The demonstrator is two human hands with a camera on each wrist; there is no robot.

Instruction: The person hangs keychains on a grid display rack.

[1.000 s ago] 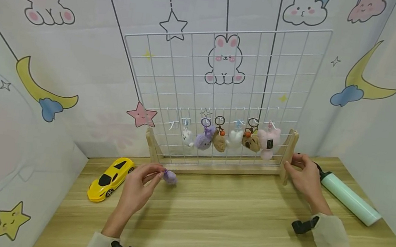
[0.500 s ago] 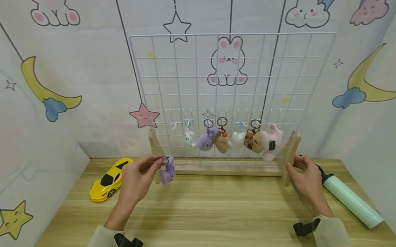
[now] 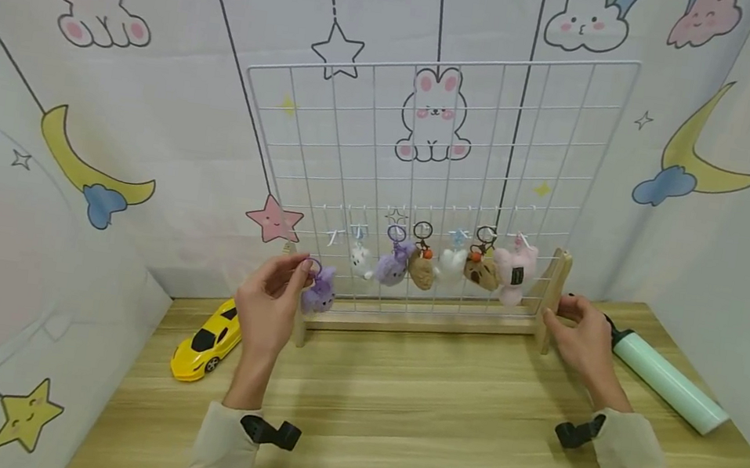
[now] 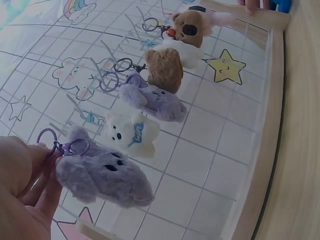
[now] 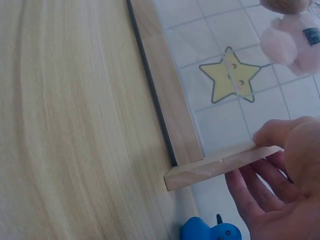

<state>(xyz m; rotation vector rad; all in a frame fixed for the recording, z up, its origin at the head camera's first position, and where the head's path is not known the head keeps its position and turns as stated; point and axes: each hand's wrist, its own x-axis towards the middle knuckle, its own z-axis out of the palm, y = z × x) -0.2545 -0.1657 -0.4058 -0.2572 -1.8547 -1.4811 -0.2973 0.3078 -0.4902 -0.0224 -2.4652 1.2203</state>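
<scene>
My left hand pinches the purple ring of a fluffy purple plush keychain, held up at the left end of a white wire grid rack. In the left wrist view the plush hangs beside the fingers, close to a hook's end. My right hand grips the right wooden upright of the rack's stand, thumb on one face and fingers on the other. Along one row hang a white plush, another purple one, a brown one and, further right, a pink one.
A yellow toy car stands left of the rack on the wooden table. To the right lies a mint-green cylinder with a black end. A blue toy shows by the upright. Patterned fabric hangs behind.
My left hand has risen from low by the table to the hook row's height, bringing the purple plush keychain up with it. The right hand stays on the upright.
</scene>
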